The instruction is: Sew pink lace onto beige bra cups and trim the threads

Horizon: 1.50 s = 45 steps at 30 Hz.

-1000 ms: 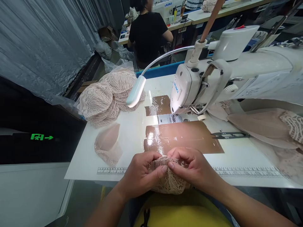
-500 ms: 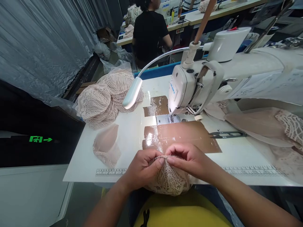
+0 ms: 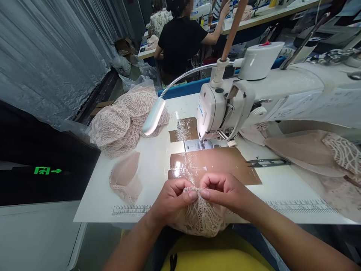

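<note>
Low in the centre of the frame, the left hand (image 3: 173,201) and the right hand (image 3: 225,192) meet over a beige lace piece (image 3: 204,222), which hangs gathered below the fingertips at the front edge of the white table (image 3: 93,199). The left thumb and forefinger are closed on its upper edge, with no visible gap. The right thumb and forefinger pinch the same edge just beside them, tips close together; the other right fingers are curled, and what the left ones do underneath is hidden.

Blue letters on the white sewing machine (image 3: 213,109), right of the upper centre, read JUKI, seen at a slant. A paper sheet (image 3: 301,103) on the machine's arm, at the right, bears faint marks too small to read. At the far left, a green sign (image 3: 47,171) shows a running figure in a doorway and an arrow pointing right. A printed ruler (image 3: 131,210) runs along the table's front edge, partly hidden by the hands and forearms; its numerals are too small to read surely. Dark thread snips (image 3: 267,162) lie right of centre, their tips over brown tape (image 3: 217,163).
</note>
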Tool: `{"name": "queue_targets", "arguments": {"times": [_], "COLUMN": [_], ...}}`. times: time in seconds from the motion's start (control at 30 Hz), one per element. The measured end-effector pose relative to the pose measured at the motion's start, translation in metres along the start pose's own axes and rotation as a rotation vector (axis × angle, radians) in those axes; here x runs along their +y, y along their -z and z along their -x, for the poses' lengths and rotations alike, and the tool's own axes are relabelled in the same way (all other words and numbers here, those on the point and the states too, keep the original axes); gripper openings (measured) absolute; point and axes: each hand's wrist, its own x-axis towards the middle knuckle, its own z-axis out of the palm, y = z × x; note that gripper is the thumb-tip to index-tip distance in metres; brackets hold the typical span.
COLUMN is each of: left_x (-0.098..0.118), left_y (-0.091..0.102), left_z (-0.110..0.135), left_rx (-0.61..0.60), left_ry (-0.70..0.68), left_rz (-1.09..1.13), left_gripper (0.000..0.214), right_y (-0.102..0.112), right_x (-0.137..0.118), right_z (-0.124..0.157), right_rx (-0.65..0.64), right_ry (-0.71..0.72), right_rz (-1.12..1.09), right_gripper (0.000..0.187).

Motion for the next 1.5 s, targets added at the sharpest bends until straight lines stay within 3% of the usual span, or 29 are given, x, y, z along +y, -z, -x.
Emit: {"name": "queue_targets", "arguments": {"times": [0.1, 0.2, 0.3, 0.37, 0.43, 0.53, 0.57, 0.6, 0.7, 0.77, 0.87, 1.03, 1.13, 1.27, 1.5], "left_x": [-0.005, 0.015, 0.049, 0.064, 0.064, 0.039, 0.026, 0.014, -0.011, -0.013, 0.004, 0.033, 0.024, 0.005, 0.007], "left_y": [0.001, 0.02, 0.043, 0.049, 0.042, 0.016, 0.006, -0.004, -0.027, -0.034, -0.031, -0.004, 0.01, 0.02, 0.025], "left_z": [-0.003, 0.002, 0.006, -0.001, -0.02, -0.063, -0.076, -0.087, -0.097, -0.091, -0.079, -0.078, -0.084, -0.095, -0.115], "left_rx": [0.118, 0.344, 0.663, 0.796, 0.735, 0.413, 0.299, 0.246, 0.181, 0.154, 0.077, -0.103, -0.149, -0.111, -0.095], "left_ry": [0.081, -0.018, -0.25, -0.373, -0.463, -0.539, -0.494, -0.477, -0.463, -0.451, -0.397, -0.353, -0.485, -0.581, -0.62], "left_rz": [0.259, 0.265, -0.028, -0.409, -0.871, -1.485, -1.656, -1.693, -1.741, -1.775, -1.745, -1.352, -1.367, -1.509, -1.534], "left_gripper": [0.026, 0.022, 0.017, 0.015, 0.019, 0.023, 0.024, 0.024, 0.025, 0.024, 0.025, 0.028, 0.029, 0.034, 0.033], "right_y": [0.004, 0.019, 0.041, 0.053, 0.061, 0.066, 0.067, 0.068, 0.067, 0.064, 0.056, 0.051, 0.053, 0.057, 0.059], "right_x": [0.001, 0.003, 0.005, 0.004, 0.001, -0.011, -0.016, -0.02, -0.023, -0.017, 0.003, 0.028, 0.032, 0.032, 0.022], "right_z": [-0.003, 0.001, 0.013, 0.021, 0.023, 0.016, 0.012, 0.007, -0.006, -0.012, -0.017, -0.019, -0.02, -0.026, -0.037], "right_rx": [0.02, 0.12, 0.273, 0.352, 0.39, 0.404, 0.4, 0.39, 0.339, 0.3, 0.28, 0.294, 0.331, 0.4, 0.438], "right_ry": [-0.02, -0.004, -0.007, -0.011, -0.012, 0.002, 0.001, -0.002, 0.032, 0.108, 0.155, 0.244, 0.33, 0.378, 0.215], "right_rz": [-0.026, 0.028, 0.143, 0.218, 0.305, 0.492, 0.567, 0.643, 0.853, 0.965, 1.176, 1.528, 1.567, 1.586, 1.558], "right_gripper": [0.028, 0.029, 0.03, 0.029, 0.027, 0.021, 0.019, 0.018, 0.019, 0.022, 0.023, 0.025, 0.029, 0.031, 0.029]}}
